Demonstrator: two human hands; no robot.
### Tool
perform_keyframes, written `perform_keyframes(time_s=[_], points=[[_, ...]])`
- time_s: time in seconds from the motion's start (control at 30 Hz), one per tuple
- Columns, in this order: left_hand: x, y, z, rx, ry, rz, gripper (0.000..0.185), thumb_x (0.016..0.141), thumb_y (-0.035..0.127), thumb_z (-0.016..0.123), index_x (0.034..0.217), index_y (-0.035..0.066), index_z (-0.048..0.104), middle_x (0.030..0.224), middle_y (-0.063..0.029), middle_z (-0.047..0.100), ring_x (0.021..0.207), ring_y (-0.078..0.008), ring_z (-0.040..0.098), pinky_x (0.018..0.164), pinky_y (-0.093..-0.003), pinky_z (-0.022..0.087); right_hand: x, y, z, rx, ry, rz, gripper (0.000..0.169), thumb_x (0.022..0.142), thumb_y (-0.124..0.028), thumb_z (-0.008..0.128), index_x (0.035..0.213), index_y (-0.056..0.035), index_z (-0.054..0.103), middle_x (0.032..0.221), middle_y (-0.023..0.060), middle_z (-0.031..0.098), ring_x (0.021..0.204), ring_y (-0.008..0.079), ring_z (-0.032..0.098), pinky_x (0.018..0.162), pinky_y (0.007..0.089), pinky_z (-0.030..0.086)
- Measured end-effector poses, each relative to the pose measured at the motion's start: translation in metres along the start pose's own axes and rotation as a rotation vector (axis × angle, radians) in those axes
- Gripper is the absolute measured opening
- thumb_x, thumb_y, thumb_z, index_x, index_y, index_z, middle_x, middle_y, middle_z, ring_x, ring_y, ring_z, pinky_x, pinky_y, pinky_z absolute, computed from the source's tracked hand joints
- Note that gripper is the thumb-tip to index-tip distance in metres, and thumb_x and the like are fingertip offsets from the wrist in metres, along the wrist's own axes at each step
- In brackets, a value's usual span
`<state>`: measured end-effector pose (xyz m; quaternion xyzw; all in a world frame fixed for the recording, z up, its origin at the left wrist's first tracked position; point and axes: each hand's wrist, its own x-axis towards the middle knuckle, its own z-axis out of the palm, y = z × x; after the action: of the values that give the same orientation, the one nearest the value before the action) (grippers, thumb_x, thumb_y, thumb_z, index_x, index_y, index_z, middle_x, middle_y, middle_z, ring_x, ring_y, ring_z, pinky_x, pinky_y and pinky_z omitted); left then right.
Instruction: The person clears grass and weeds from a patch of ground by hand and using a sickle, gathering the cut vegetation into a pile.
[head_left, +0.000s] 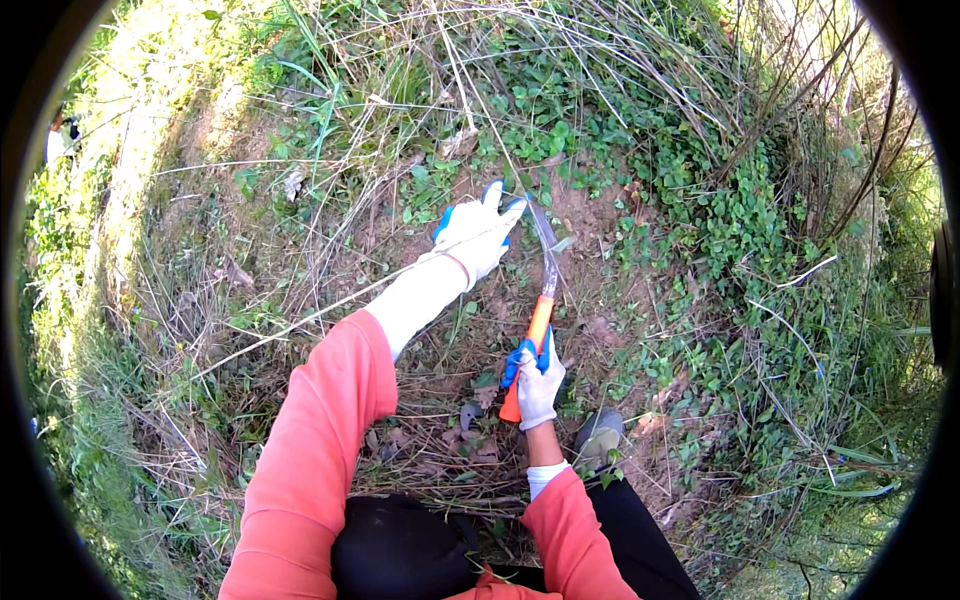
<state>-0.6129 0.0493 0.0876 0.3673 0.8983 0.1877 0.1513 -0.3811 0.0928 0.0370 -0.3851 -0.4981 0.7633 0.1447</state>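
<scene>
A sickle with an orange handle (539, 325) and a curved metal blade (551, 259) points away from me over the ground. My right hand (538, 382), in a white glove with blue coating, is wrapped around the lower part of that handle. Ahead and to its left, my left hand (480, 229) wears a similar glove. Its fingers are spread, with two tips beside the blade's far end. Across the back of this glove runs a long dry stem (330, 306). The fingers' undersides are hidden.
Low green leaves (675, 180) cover the ground at right, below dry stalks (660, 67). Bare woody twigs (874, 161) rise at far right. My shoe (600, 436) stands on the soil right of the sickle. Dry litter (442, 487) lies close before me.
</scene>
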Motion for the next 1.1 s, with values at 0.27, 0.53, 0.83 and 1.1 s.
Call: perform_keyframes(time_s=[0.27, 0.53, 0.83, 1.1], points=[[0.009, -0.06, 0.05, -0.13, 0.32, -0.034, 0.023, 0.078, 0.013, 0.058, 0.1, 0.011, 0.06, 0.101, -0.0181, 0.06, 0.088, -0.0348, 0.059, 0.078, -0.0402, 0.047, -0.051, 0.023, 0.019, -0.026, 0.033, 0.094, 0.057, 0.086, -0.003, 0.054, 0.139, -0.0095, 0.032, 0.072, 0.0019, 0.055, 0.052, 0.0081, 0.051, 0.044, 0.0234, 0.045], [-0.07, -0.136, 0.017, -0.147, 0.474, -0.317, 0.021, 0.078, 0.017, 0.062, 0.098, 0.009, 0.06, 0.091, -0.017, 0.06, 0.08, -0.0351, 0.059, 0.069, -0.0411, 0.048, -0.021, -0.026, 0.041, 0.005, -0.038, 0.101, 0.058, 0.088, -0.004, 0.05, 0.141, -0.0087, 0.026, 0.077, 0.0043, 0.055, 0.056, 0.0109, 0.053, 0.048, 0.026, 0.048], [-0.001, -0.061, 0.003, -0.161, 0.262, 0.151, 0.021, 0.077, 0.017, 0.063, 0.097, 0.013, 0.061, 0.082, -0.0135, 0.056, 0.071, -0.0336, 0.055, 0.06, -0.0373, 0.045, 0.024, -0.047, 0.047, -0.04, 0.077, -0.115, 0.063, 0.088, -0.005, 0.049, 0.143, -0.0112, 0.02, 0.083, 0.0062, 0.058, 0.056, 0.011, 0.054, 0.047, 0.0268, 0.05], [0.114, -0.027, 0.003, 0.547, 0.398, 0.399, 0.036, 0.083, 0.017, 0.049, 0.119, 0.016, 0.054, 0.129, -0.0068, 0.049, 0.123, -0.0266, 0.041, 0.101, -0.0491, 0.029, 0.064, -0.047, 0.032, -0.171, 0.013, -0.023, 0.065, 0.086, 0.0, 0.049, 0.143, -0.0141, 0.021, 0.074, 0.002, 0.053, 0.052, 0.0083, 0.05, 0.047, 0.0243, 0.048]])
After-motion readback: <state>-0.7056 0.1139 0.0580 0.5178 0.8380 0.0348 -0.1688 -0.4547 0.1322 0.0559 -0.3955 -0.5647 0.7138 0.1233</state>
